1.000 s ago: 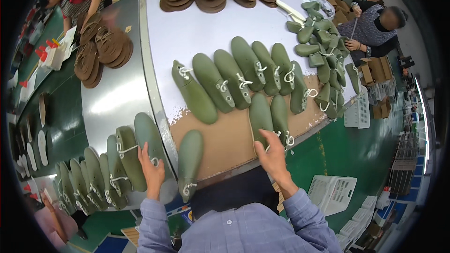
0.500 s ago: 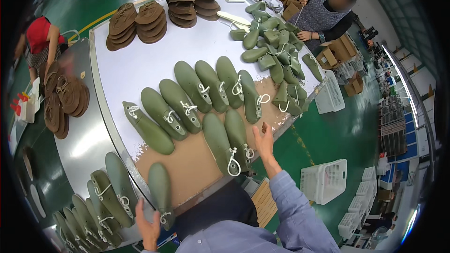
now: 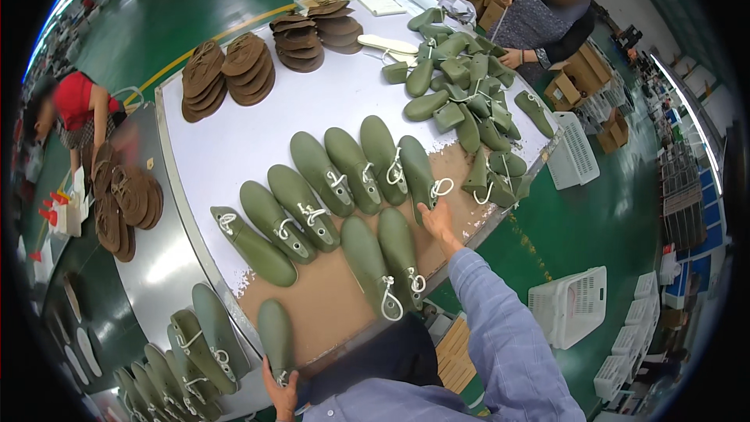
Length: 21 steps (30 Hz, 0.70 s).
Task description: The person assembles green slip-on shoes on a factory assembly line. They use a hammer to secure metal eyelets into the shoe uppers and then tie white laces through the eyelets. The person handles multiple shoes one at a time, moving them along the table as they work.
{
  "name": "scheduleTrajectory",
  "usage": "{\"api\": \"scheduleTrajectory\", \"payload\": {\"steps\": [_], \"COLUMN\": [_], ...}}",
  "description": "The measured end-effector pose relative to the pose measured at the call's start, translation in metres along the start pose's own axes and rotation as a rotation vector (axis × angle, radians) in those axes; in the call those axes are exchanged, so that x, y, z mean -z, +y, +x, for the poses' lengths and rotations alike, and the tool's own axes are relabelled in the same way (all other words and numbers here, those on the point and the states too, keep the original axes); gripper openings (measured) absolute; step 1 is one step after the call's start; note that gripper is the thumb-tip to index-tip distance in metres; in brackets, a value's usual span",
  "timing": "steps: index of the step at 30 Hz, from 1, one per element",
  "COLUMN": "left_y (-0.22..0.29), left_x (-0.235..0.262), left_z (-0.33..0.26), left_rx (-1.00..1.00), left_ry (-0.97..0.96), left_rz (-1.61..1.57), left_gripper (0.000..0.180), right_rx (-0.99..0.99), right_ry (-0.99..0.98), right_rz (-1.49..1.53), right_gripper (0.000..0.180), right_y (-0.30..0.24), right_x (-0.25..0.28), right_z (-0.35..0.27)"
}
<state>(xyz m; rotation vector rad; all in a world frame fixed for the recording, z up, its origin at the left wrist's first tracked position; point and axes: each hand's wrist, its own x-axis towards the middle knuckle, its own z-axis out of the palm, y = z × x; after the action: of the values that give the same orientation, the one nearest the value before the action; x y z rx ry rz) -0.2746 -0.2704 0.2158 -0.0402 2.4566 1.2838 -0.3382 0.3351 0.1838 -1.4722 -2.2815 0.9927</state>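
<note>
Green shoe lasts with white cord loops lie in rows across the table point(image 3: 226, 141). Around the heel end of a single shoe last point(image 3: 275, 328) at the near left corner, my left hand point(image 3: 280, 395) has thumb and fingers on either side. My right hand point(image 3: 439, 225) grips the heel end of the rightmost shoe last point(image 3: 417, 164) in the upper row, beside its cord loop. Two more lasts point(image 3: 363, 254) lie between my hands, toes pointing away. Part of the right hand's fingers is hidden by the last.
Stacks of brown shoe uppers point(image 3: 205, 82) stand at the far left. A heap of lasts point(image 3: 461, 70) lies far right, near a co-worker point(image 3: 539, 16). More lasts point(image 3: 211, 320) line the metal side table point(image 3: 152, 281). A white basket point(image 3: 566, 309) sits on the floor at right.
My left hand has closed on the near shoe last's heel. My right hand has moved forward onto the rightmost last. The view has shifted, so the table appears lower.
</note>
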Motion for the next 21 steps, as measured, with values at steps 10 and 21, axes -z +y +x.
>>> {"api": "scheduleTrajectory", "payload": {"steps": [10, 21], "left_y": [0.025, 0.027], "left_x": [-0.036, -0.043], "left_z": [0.007, 0.003], "left_rx": [0.083, 0.11], "left_ry": [0.102, 0.193], "left_rz": [-0.083, -0.116], "left_gripper": [0.091, 0.087], "right_rx": [0.18, 0.517], "right_ry": [-0.041, -0.03], "right_rz": [0.3, 0.205], "right_gripper": [0.057, 0.048], "right_y": [0.009, -0.107], "right_x": [-0.005, -0.011], "right_z": [0.036, -0.1]}}
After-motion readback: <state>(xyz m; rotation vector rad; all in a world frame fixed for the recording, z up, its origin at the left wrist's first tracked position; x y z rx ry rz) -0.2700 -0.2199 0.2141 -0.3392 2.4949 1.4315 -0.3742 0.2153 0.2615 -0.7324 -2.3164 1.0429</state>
